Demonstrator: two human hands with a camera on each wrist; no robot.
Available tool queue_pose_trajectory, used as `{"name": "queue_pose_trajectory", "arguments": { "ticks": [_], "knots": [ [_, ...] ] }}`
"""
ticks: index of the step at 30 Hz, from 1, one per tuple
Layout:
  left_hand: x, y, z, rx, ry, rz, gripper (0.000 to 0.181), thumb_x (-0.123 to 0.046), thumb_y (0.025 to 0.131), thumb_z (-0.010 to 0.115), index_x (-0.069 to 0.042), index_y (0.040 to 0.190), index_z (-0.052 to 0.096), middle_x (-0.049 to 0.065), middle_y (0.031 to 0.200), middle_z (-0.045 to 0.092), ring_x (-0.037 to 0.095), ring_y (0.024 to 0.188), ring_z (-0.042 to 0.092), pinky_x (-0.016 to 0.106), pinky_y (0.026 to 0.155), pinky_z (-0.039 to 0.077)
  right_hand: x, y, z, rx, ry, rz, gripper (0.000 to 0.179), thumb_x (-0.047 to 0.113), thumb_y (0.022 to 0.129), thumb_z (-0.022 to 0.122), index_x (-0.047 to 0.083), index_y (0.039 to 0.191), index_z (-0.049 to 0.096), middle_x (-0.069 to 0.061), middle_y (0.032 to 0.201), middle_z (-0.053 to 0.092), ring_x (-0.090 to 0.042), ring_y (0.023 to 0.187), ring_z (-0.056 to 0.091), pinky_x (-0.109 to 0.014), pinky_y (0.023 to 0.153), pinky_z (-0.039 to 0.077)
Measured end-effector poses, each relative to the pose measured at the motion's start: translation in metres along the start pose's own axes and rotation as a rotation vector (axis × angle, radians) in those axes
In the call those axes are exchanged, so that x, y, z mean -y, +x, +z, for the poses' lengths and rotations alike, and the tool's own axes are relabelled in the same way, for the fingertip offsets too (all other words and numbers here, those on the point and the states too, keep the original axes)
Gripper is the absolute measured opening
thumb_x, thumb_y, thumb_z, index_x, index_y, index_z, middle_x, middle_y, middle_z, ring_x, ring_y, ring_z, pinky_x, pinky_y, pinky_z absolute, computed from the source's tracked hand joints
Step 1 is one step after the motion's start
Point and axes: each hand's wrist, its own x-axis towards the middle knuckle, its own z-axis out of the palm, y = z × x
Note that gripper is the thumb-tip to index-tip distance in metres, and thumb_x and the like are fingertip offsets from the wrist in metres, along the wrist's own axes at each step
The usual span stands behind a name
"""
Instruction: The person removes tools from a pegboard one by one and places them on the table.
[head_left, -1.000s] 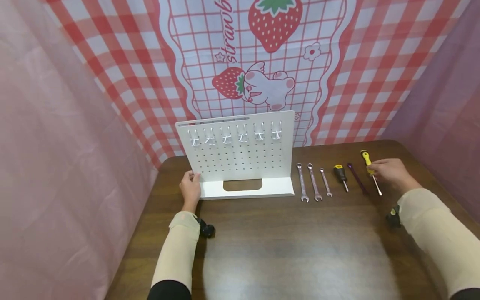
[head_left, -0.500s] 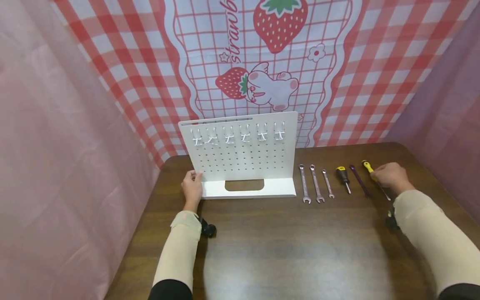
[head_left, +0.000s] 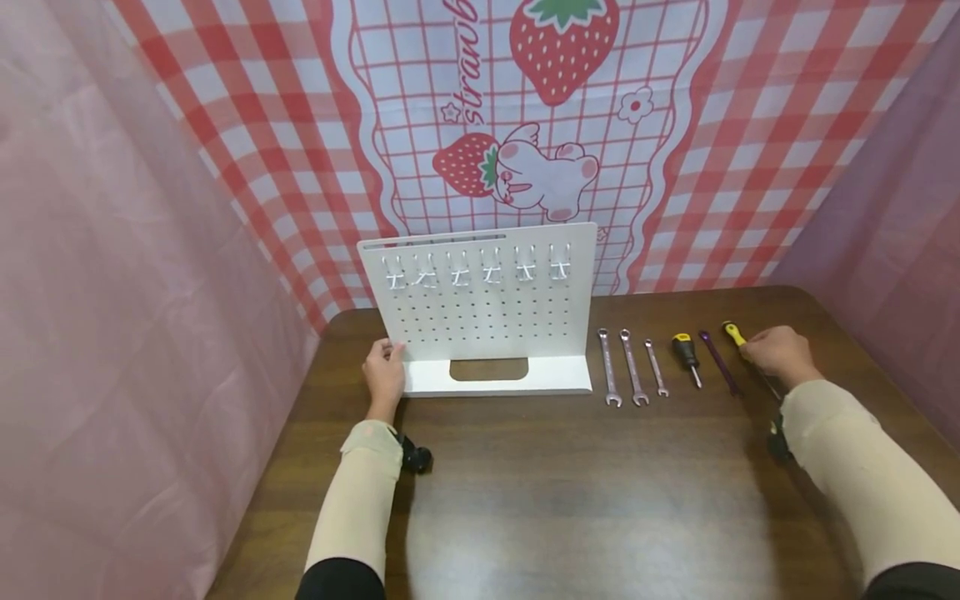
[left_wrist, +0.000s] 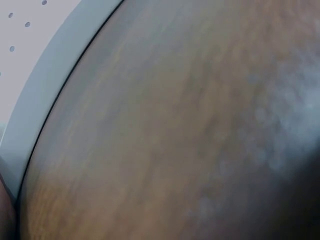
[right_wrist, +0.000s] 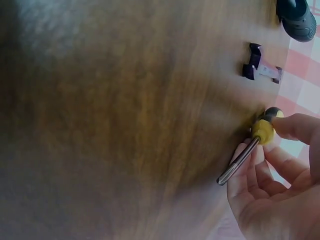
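Observation:
My left hand (head_left: 383,371) grips the lower left edge of a white pegboard stand (head_left: 480,325), thumb on its front. In the left wrist view only the board's rim (left_wrist: 30,100) and a sliver of the hand show. Far to the right, my right hand (head_left: 783,354) pinches a screwdriver with a yellow and black handle (head_left: 734,333). The right wrist view shows thumb and fingers on that screwdriver's handle (right_wrist: 264,131), its metal shaft pointing down and left. Just left of it lies a slim dark purple wrench-like tool (head_left: 718,362), apart from the hand.
Several white hooks (head_left: 491,271) line the board's upper part. Three silver wrenches (head_left: 632,367) and a stubby black and yellow screwdriver (head_left: 686,353) lie in a row on the wooden table (head_left: 570,492). A checked strawberry cloth (head_left: 637,167) hangs close behind.
My right hand and the yellow screwdriver have moved slightly toward me, and its shaft has swung right under the hand. The left hand keeps its hold on the board. The head view has shifted slightly.

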Motion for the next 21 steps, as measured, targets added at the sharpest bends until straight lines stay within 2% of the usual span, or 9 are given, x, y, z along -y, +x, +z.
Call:
{"name": "queue_pose_trajectory", "arguments": {
  "ticks": [8, 12, 15, 18, 21],
  "knots": [
    [0.006, 0.005, -0.002, 0.004, -0.011, -0.004, 0.028, -0.022, 0.098, 0.068, 0.002, 0.113, 0.066, 0.021, 0.11, 0.07, 0.033, 0.103, 0.064, 0.044, 0.092, 0.051, 0.004, -0.004, 0.0, 0.007, 0.017, 0.041, 0.047, 0.03, 0.091, 0.059, -0.012, 0.109, 0.069, -0.035, 0.111, 0.065, -0.054, 0.093, 0.058, -0.049, 0.069, 0.05],
    [0.009, 0.01, -0.005, -0.004, -0.046, 0.003, 0.031, -0.025, 0.099, 0.067, 0.003, 0.113, 0.067, 0.023, 0.112, 0.07, 0.035, 0.107, 0.064, 0.047, 0.094, 0.05, 0.006, 0.0, -0.001, 0.005, 0.006, 0.013, 0.048, 0.031, 0.093, 0.059, -0.012, 0.111, 0.069, -0.032, 0.103, 0.068, -0.051, 0.091, 0.06, -0.045, 0.067, 0.05],
    [0.011, 0.009, -0.011, 0.023, -0.064, -0.01, 0.036, -0.029, 0.101, 0.063, 0.003, 0.117, 0.065, 0.024, 0.118, 0.068, 0.036, 0.114, 0.061, 0.048, 0.099, 0.048, 0.007, 0.002, 0.001, 0.024, 0.008, 0.003, 0.049, 0.032, 0.094, 0.059, -0.012, 0.112, 0.069, -0.025, 0.091, 0.071, -0.046, 0.088, 0.062, -0.044, 0.067, 0.049],
    [0.014, 0.007, -0.017, 0.073, -0.057, -0.018, 0.039, -0.032, 0.104, 0.058, 0.002, 0.122, 0.063, 0.023, 0.125, 0.065, 0.036, 0.12, 0.058, 0.048, 0.103, 0.046, 0.007, 0.002, 0.004, 0.036, 0.003, -0.008, 0.051, 0.033, 0.096, 0.057, -0.014, 0.114, 0.066, -0.03, 0.098, 0.069, -0.053, 0.094, 0.059, -0.054, 0.076, 0.05],
    [0.014, 0.004, -0.023, 0.126, -0.027, 0.005, 0.04, -0.032, 0.105, 0.054, 0.001, 0.127, 0.06, 0.022, 0.128, 0.063, 0.035, 0.121, 0.057, 0.047, 0.104, 0.045, 0.01, 0.001, 0.006, 0.023, -0.002, -0.026, 0.054, 0.033, 0.098, 0.055, -0.016, 0.119, 0.06, -0.038, 0.117, 0.06, -0.06, 0.105, 0.052, -0.065, 0.087, 0.045]
  ]
}}
